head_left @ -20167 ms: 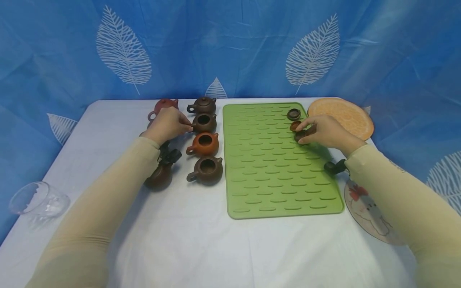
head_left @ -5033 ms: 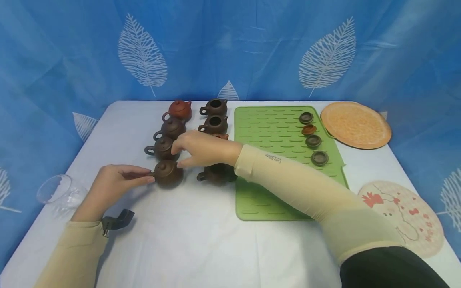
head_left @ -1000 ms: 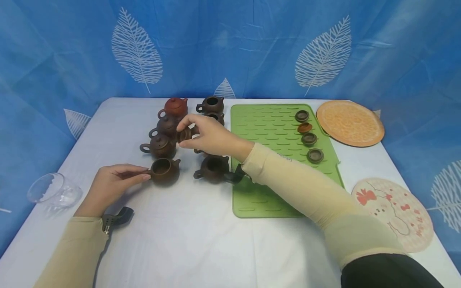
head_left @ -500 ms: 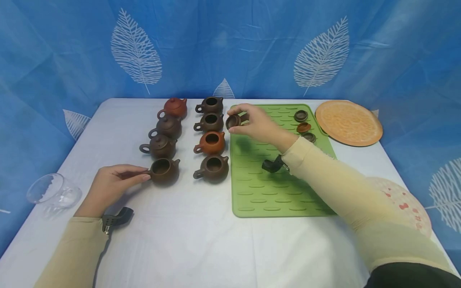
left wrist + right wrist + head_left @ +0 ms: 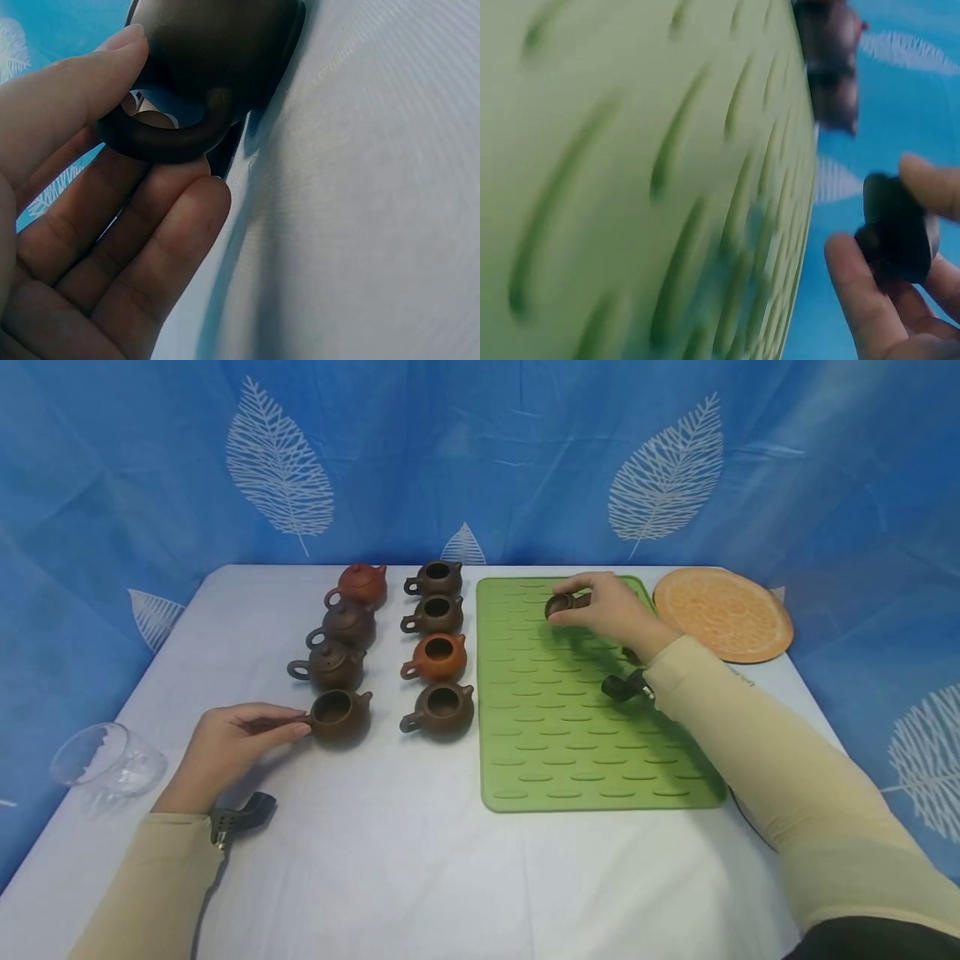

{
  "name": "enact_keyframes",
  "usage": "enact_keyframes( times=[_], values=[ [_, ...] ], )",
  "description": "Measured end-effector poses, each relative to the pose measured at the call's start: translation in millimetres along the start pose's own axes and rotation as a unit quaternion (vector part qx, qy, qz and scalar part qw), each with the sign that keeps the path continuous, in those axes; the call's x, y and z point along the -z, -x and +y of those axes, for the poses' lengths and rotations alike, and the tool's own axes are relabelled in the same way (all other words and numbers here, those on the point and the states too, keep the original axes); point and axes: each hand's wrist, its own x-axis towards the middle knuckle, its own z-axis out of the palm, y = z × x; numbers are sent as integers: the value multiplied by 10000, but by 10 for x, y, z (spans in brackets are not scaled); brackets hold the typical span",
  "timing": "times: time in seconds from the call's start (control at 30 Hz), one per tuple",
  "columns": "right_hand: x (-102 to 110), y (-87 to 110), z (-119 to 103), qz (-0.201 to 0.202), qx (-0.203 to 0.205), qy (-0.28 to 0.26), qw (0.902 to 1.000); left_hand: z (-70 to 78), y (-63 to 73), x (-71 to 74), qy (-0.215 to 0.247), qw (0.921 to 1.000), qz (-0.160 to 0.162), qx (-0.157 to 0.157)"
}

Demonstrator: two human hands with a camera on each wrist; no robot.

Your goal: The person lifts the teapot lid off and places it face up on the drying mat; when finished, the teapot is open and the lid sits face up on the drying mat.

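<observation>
My left hand (image 5: 240, 743) pinches the handle (image 5: 165, 142) of a brown teapot (image 5: 340, 720), which stands lidless on the white cloth at the front of the left column. Thumb and fingertips meet around that handle in the left wrist view. Over the far part of the green mat (image 5: 532, 710), my right hand (image 5: 618, 610) holds a small dark brown teapot lid (image 5: 558, 605), its hollow side showing. The right wrist view has the lid (image 5: 900, 229) between thumb and fingers, raised off the mat. My right hand and forearm hide most of the lids lying on the mat.
Behind the held teapot stand two brown lidded teapots (image 5: 335, 667) (image 5: 348, 624) and a red lidded one (image 5: 362, 585). Several lidless teapots (image 5: 442, 714) form a second column beside the mat. A clear glass (image 5: 112, 760) lies far left; an orange round placemat (image 5: 723, 614) lies back right.
Five seconds ago the front-left teapot still had its lid. My right hand has lifted the lid off and carried it rightward over the mat. My left hand stays at the handle.
</observation>
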Motion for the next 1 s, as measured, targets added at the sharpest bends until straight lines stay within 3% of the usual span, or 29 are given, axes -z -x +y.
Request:
enact_keyframes(
  times=[0.17, 0.43, 0.8, 1.0],
  values=[
    [131, -50, 101, 162, -90, 831, 9964, -3, 5, -5, -22, 10000, 8, -88],
    [233, -122, 147, -29, -11, 1943, 9809, 0, 12, -1, 0, 10000, -8, -79],
    [262, -168, 194, -142, 19, 2461, 9691, -1, 8, -13, -54, 10000, -14, -20],
    [272, -182, 191, -222, -145, 2438, 9695, 9, 12, -17, -17, 10000, 9, 64]
  ],
)
